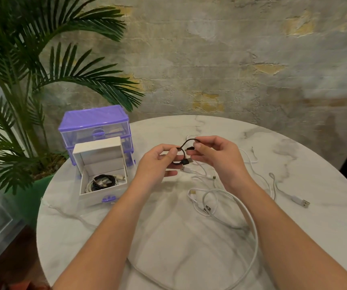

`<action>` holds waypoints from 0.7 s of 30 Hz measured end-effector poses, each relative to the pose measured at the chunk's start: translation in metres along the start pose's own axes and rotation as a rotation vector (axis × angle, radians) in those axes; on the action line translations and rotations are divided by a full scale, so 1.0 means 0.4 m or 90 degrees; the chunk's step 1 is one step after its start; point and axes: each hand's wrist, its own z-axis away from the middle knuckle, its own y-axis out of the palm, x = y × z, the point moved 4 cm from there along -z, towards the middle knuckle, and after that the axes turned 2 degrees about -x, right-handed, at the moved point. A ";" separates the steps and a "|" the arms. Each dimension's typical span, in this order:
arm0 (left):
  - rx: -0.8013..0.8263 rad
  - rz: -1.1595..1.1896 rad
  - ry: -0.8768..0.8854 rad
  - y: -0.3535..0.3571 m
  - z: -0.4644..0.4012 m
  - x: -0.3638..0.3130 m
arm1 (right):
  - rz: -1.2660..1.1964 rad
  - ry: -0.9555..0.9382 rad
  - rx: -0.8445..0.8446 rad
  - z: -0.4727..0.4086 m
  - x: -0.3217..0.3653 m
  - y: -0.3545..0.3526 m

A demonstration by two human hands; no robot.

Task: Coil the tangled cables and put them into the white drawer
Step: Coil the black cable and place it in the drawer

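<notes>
Above the table (168, 237), the left hand (158, 162) and right hand (214, 155) each pinch one short black cable (184, 146) with curled fingers, beside one open white drawer (103, 181) holding coiled cables (102, 182).

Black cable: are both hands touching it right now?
Touching. The head view shows the left hand and right hand each pinching the short black cable, which loops between them.

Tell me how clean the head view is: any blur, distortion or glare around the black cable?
Head view: the black cable and both hands, left hand and right hand, look slightly soft; wide-angle bending curves the table edge; lighting is even, with soft shadows under the forearms and no strong glare.
</notes>
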 end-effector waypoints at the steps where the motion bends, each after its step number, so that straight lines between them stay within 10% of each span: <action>1: 0.005 0.007 -0.003 0.002 0.003 -0.001 | -0.004 0.002 0.007 -0.001 -0.001 0.000; 21: 0.016 0.098 -0.059 0.006 0.010 -0.003 | -0.036 0.156 0.211 0.005 -0.035 0.038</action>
